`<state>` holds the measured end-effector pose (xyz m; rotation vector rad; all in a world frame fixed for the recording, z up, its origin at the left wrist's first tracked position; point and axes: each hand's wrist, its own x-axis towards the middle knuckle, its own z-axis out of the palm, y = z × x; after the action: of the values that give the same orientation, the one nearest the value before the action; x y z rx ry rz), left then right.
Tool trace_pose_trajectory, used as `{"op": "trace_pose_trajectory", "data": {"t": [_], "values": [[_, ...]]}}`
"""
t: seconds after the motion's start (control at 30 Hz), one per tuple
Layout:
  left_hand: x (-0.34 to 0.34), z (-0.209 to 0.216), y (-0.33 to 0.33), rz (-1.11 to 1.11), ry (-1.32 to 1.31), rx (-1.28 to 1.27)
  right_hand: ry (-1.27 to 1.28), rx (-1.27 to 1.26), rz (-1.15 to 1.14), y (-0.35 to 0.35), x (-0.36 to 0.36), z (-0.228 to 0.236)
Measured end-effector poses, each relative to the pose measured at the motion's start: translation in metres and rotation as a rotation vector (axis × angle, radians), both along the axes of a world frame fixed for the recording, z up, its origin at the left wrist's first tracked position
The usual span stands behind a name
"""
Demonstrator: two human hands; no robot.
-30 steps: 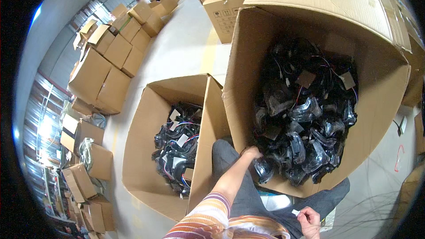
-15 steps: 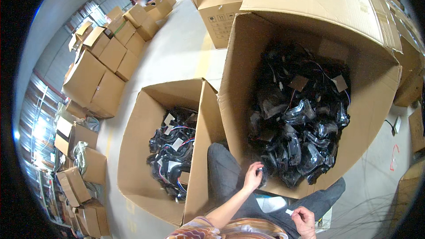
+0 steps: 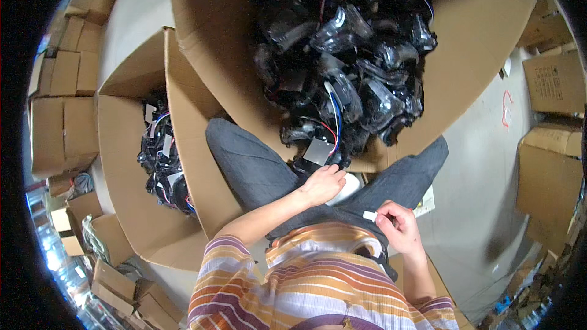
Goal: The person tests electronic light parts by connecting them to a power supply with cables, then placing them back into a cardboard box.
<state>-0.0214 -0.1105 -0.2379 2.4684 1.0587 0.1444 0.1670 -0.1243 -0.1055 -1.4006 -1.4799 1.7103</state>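
My left hand point(image 3: 324, 184) reaches to the near edge of the large cardboard box point(image 3: 477, 79). Its fingers are curled round the lower end of a black plastic part point(image 3: 303, 166) trailing red, white and blue wires point(image 3: 336, 119); a grey square card point(image 3: 319, 151) lies against it. The exact grip is partly hidden by the hand. Over my right thigh, my right hand point(image 3: 398, 227) pinches a small white piece point(image 3: 370, 216), too small to name. Shiny black parts with clear covers point(image 3: 343, 29) are heaped inside the large box.
On the left stands a smaller carton point(image 3: 131, 189) with similar wired black parts point(image 3: 162, 171). A white rounded object point(image 3: 347, 188) lies between my legs. Closed cartons point(image 3: 550, 177) stand at the right, and more stacked boxes point(image 3: 64, 73) line the far left. A red strip point(image 3: 507, 110) lies on the floor.
The view has tipped downward, bringing my shirt and lap into sight. The wired black part with its card now shows at my left hand. My right hand still pinches the white piece.
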Motion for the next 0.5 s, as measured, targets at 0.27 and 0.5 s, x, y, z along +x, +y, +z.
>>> {"op": "trace_pose_trajectory", "data": {"t": [0.27,0.5], "values": [[-0.007,-0.009,0.007,0.663,-0.133,-0.067,0.006,0.019,0.025,-0.006,0.006,-0.006],[0.022,-0.045,0.030,0.845,-0.022,-0.132,0.003,0.006,0.023,-0.001,0.003,0.003]]}}
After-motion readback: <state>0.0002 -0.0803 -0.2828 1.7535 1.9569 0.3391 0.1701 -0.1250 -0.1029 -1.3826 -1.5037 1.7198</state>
